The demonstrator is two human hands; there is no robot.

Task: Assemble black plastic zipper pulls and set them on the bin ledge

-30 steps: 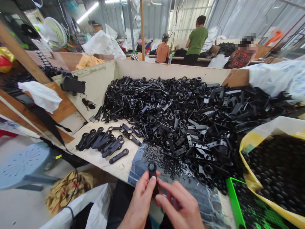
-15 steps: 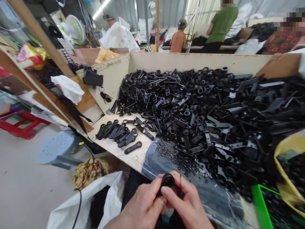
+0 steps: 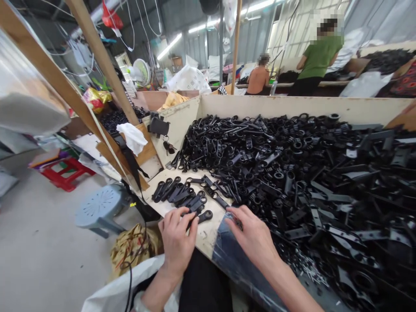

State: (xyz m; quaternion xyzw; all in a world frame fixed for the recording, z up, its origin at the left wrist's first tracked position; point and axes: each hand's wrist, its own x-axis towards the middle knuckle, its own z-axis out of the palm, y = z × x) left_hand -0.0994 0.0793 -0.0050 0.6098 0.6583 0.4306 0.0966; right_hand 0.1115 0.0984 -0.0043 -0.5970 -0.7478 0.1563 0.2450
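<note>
Low over the front left of the bench is my left hand [image 3: 178, 234], its thumb and fingers closed around a black ring-ended plastic part [image 3: 199, 209], mostly hidden by the fingers. Just beyond it lies a row of similar black parts [image 3: 177, 191], and one more part [image 3: 206, 215] rests beside the fingertips. My right hand [image 3: 251, 234] reaches over the dark blue sheet [image 3: 227, 245]. Its thumb and index finger are apart, with the fingertips at the near end of a loose black part [image 3: 221, 200]. Small dark pieces show between them.
A big heap of black parts [image 3: 269, 151] fills the bench behind a pale board wall [image 3: 292, 106]. Small silver pins [image 3: 313, 271] lie at right. A blue stool [image 3: 99, 206] and a tan sack [image 3: 134, 247] stand at left. People work at the back.
My hands were together, holding a black ring-ended part near my body. They have parted: the left moved forward to the row, the right forward to a loose part. The view has shifted left and up.
</note>
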